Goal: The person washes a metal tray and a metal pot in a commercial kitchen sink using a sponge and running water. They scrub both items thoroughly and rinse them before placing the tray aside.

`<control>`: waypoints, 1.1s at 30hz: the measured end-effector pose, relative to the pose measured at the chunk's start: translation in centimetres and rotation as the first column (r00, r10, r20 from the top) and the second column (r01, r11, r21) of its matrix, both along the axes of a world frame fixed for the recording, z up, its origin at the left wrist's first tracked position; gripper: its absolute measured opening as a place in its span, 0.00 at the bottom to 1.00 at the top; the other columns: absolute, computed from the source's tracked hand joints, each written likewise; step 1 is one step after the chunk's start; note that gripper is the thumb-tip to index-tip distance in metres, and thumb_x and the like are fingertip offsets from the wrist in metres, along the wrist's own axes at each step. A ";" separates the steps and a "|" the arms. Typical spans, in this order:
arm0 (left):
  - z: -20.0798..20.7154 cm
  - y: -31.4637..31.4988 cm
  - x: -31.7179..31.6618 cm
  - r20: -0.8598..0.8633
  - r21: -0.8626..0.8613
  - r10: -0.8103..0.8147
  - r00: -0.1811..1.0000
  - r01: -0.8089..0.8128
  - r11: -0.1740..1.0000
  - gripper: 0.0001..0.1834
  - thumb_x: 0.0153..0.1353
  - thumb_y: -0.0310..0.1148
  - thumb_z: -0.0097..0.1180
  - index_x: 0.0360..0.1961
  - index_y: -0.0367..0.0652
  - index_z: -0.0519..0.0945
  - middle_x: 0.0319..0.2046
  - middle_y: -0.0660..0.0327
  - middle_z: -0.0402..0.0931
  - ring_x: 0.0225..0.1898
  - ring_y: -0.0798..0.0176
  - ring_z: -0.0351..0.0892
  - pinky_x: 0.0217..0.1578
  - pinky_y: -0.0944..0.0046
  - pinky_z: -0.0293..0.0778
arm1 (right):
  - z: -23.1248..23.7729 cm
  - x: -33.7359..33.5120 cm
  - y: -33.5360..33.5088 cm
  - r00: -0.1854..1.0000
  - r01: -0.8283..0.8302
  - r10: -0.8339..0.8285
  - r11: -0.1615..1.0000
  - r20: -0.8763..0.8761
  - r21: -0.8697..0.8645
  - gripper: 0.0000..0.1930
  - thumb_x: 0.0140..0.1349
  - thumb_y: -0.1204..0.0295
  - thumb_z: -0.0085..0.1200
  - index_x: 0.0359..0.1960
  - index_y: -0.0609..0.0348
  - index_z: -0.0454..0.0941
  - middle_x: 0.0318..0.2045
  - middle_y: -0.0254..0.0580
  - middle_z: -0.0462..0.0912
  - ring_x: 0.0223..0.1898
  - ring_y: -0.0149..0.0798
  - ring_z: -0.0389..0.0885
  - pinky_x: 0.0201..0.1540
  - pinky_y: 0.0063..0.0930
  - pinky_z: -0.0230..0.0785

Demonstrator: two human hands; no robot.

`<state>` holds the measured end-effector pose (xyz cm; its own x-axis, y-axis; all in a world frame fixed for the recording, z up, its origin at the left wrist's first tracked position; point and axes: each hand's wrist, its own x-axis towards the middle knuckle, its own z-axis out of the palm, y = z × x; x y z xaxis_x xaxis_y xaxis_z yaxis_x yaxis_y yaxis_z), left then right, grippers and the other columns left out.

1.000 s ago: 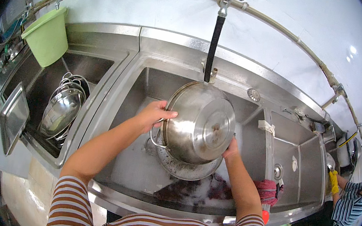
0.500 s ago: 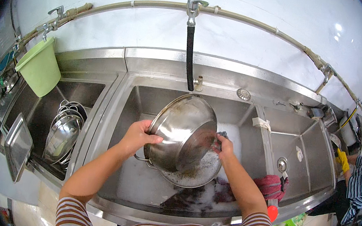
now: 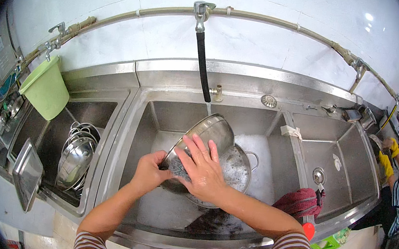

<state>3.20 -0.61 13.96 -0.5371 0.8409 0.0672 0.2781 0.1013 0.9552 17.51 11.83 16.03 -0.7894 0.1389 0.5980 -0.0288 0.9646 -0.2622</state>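
My left hand (image 3: 150, 172) grips the rim of a steel basin (image 3: 216, 132), its thumb against the wall. The basin is held tilted above the middle sink. A dark grey scouring pad (image 3: 181, 167) lies under my right hand (image 3: 202, 174), whose fingers stretch over it and press it against the basin's outside. Beneath sits a second steel pan (image 3: 239, 171) with a loop handle, holding sudsy water. Its left part is hidden by the basin and my hand.
Soapy water covers the sink floor (image 3: 160, 212). A black hose (image 3: 202, 66) hangs behind the basin. Stacked steel pots (image 3: 76, 157) and a green bucket (image 3: 46, 88) stand left. A red cloth (image 3: 300, 202) drapes the right divider. A co-worker's yellow gloves (image 3: 386, 165) show far right.
My right hand and the scouring pad have moved left across the basin, close to my left hand. The basin has turned, uncovering more of the pan below and its handle.
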 end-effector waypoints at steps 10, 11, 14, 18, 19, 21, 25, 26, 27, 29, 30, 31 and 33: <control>-1.6 -1.0 1.5 -0.238 -0.035 0.152 0.959 -0.165 0.986 0.15 0.38 0.30 0.69 0.26 0.36 0.76 0.18 0.57 0.74 0.19 0.69 0.69 0.24 0.67 0.67 | -4.7 -5.3 8.4 0.966 0.133 -0.239 0.787 -0.098 -0.603 0.29 0.52 0.69 0.52 0.57 0.64 0.60 0.61 0.55 0.56 0.64 0.51 0.52 0.63 0.51 0.41; -2.1 -1.3 1.3 -0.234 -0.037 0.163 0.959 -0.176 0.984 0.15 0.37 0.30 0.69 0.26 0.36 0.76 0.18 0.57 0.74 0.19 0.69 0.69 0.24 0.67 0.68 | -3.9 -4.4 5.7 0.977 0.134 -0.192 0.887 -0.089 -0.442 0.30 0.51 0.69 0.53 0.57 0.64 0.60 0.61 0.56 0.55 0.64 0.51 0.52 0.63 0.50 0.41; -1.6 -1.1 1.6 -0.240 -0.004 0.193 0.951 -0.200 0.980 0.16 0.37 0.32 0.69 0.26 0.37 0.76 0.18 0.56 0.75 0.19 0.67 0.70 0.24 0.66 0.68 | -1.6 -2.2 -0.6 0.999 0.028 -0.035 0.987 -0.040 -0.156 0.34 0.47 0.71 0.56 0.58 0.62 0.59 0.63 0.53 0.53 0.65 0.50 0.48 0.63 0.50 0.40; -1.6 -1.5 1.8 -0.356 0.006 0.189 0.915 -0.200 0.980 0.16 0.37 0.29 0.69 0.27 0.37 0.77 0.20 0.59 0.75 0.21 0.69 0.72 0.25 0.68 0.68 | -2.8 -2.8 3.0 0.993 0.054 -0.071 0.983 -0.092 -0.175 0.34 0.47 0.72 0.55 0.59 0.58 0.59 0.63 0.53 0.53 0.65 0.51 0.50 0.63 0.51 0.41; -1.6 -1.8 1.7 -0.403 -0.022 0.178 0.898 -0.204 0.979 0.15 0.37 0.28 0.69 0.28 0.37 0.77 0.20 0.61 0.75 0.23 0.72 0.72 0.26 0.70 0.69 | -3.5 -3.6 4.7 0.972 0.099 -0.166 0.932 -0.167 -0.350 0.27 0.53 0.68 0.52 0.56 0.60 0.63 0.59 0.52 0.61 0.62 0.48 0.57 0.61 0.49 0.45; -1.7 -2.0 1.8 -0.390 0.009 0.176 0.904 -0.187 0.982 0.17 0.37 0.33 0.69 0.27 0.39 0.77 0.19 0.56 0.75 0.21 0.59 0.73 0.24 0.65 0.68 | -4.5 -4.6 9.2 0.985 -0.019 -0.155 0.333 -0.075 -0.943 0.22 0.58 0.61 0.49 0.52 0.60 0.68 0.52 0.47 0.70 0.55 0.43 0.66 0.58 0.47 0.52; -2.0 -2.1 0.9 -0.428 0.015 0.148 0.891 -0.157 0.987 0.17 0.36 0.38 0.69 0.25 0.40 0.76 0.18 0.54 0.73 0.20 0.53 0.74 0.23 0.63 0.67 | -7.3 -5.6 14.2 0.978 0.081 -0.190 -0.032 0.086 -0.996 0.22 0.57 0.55 0.49 0.47 0.56 0.71 0.43 0.42 0.75 0.45 0.40 0.70 0.52 0.51 0.56; -2.0 -1.8 0.8 -0.485 0.042 0.145 0.863 -0.142 0.989 0.17 0.37 0.37 0.68 0.24 0.41 0.76 0.18 0.55 0.73 0.21 0.53 0.74 0.22 0.62 0.67 | -7.7 -5.6 14.6 0.967 0.118 -0.206 -0.151 0.148 -0.981 0.22 0.56 0.55 0.49 0.48 0.56 0.70 0.43 0.42 0.74 0.44 0.42 0.70 0.51 0.53 0.57; -1.9 -1.5 0.6 -0.540 0.069 0.142 0.830 -0.125 0.990 0.16 0.37 0.37 0.68 0.24 0.41 0.75 0.18 0.55 0.73 0.21 0.53 0.74 0.22 0.61 0.67 | -8.0 -5.5 14.9 0.954 0.150 -0.214 -0.269 0.210 -0.952 0.23 0.56 0.54 0.49 0.49 0.55 0.70 0.44 0.43 0.73 0.44 0.43 0.69 0.50 0.54 0.57; -2.3 -1.1 -0.1 -0.667 0.109 0.132 0.734 -0.079 0.991 0.14 0.38 0.36 0.66 0.23 0.42 0.74 0.18 0.57 0.72 0.21 0.54 0.74 0.21 0.60 0.67 | -9.6 -5.4 15.0 0.954 0.130 -0.214 -0.340 0.211 -0.931 0.23 0.56 0.51 0.49 0.47 0.52 0.71 0.41 0.41 0.73 0.44 0.45 0.70 0.48 0.61 0.58; -2.7 -0.9 -0.5 -0.736 0.120 0.119 0.667 -0.044 0.992 0.14 0.39 0.36 0.65 0.22 0.43 0.73 0.18 0.58 0.72 0.22 0.54 0.74 0.21 0.59 0.67 | -10.2 -5.3 15.2 0.954 0.119 -0.214 -0.375 0.211 -0.919 0.22 0.56 0.50 0.48 0.46 0.50 0.71 0.40 0.40 0.73 0.44 0.46 0.70 0.47 0.64 0.58; -3.2 -0.8 -0.7 -0.794 0.123 0.106 0.598 -0.012 0.992 0.13 0.40 0.35 0.64 0.22 0.44 0.72 0.18 0.59 0.72 0.22 0.55 0.74 0.21 0.59 0.67 | -10.3 -4.9 15.4 0.964 0.082 -0.192 -0.439 0.183 -0.895 0.25 0.55 0.49 0.49 0.49 0.51 0.68 0.44 0.42 0.70 0.46 0.49 0.69 0.47 0.64 0.58; -3.4 -0.7 -0.9 -0.879 0.064 0.048 0.474 0.017 0.998 0.11 0.41 0.33 0.62 0.22 0.45 0.71 0.18 0.61 0.70 0.22 0.56 0.74 0.20 0.58 0.68 | -10.4 -4.1 15.9 0.980 0.013 -0.157 -0.562 0.122 -0.827 0.32 0.53 0.48 0.50 0.55 0.54 0.62 0.52 0.45 0.64 0.48 0.54 0.65 0.48 0.63 0.56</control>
<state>2.27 -1.27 10.53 -0.1807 0.8100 0.5579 0.9745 0.0709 0.2127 13.39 27.68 5.60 -0.6533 0.5313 -0.5393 -0.0681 -0.7507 -0.6571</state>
